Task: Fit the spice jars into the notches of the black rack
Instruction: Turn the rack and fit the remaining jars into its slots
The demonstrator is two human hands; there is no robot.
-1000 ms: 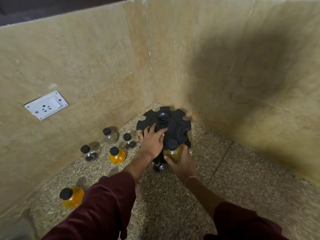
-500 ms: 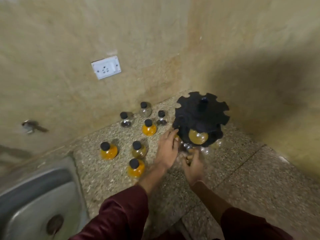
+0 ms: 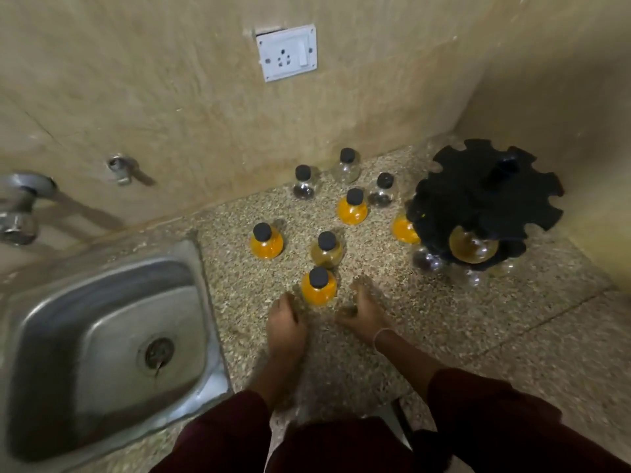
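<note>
Neither the left hand [image 3: 285, 322] nor the right hand [image 3: 363, 312] holds anything. Loosely curled, they flank the nearest orange jar [image 3: 319, 286] (contact is lost in blur). The black rack [image 3: 485, 199] carries a few jars low down, and seven stand loose on the counter [image 3: 426, 319], so most of the work seems left.

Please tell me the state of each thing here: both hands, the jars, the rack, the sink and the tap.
Left hand: open, left of the nearest jar, holds nothing.
Right hand: loosely curled, right of that jar, holds nothing.
Nearest jar: upright, capped, on the counter.
Other loose jars: six, upright, capped.
Rack: upright, partly filled.
Sink: empty.
Tap: no water running.
</note>
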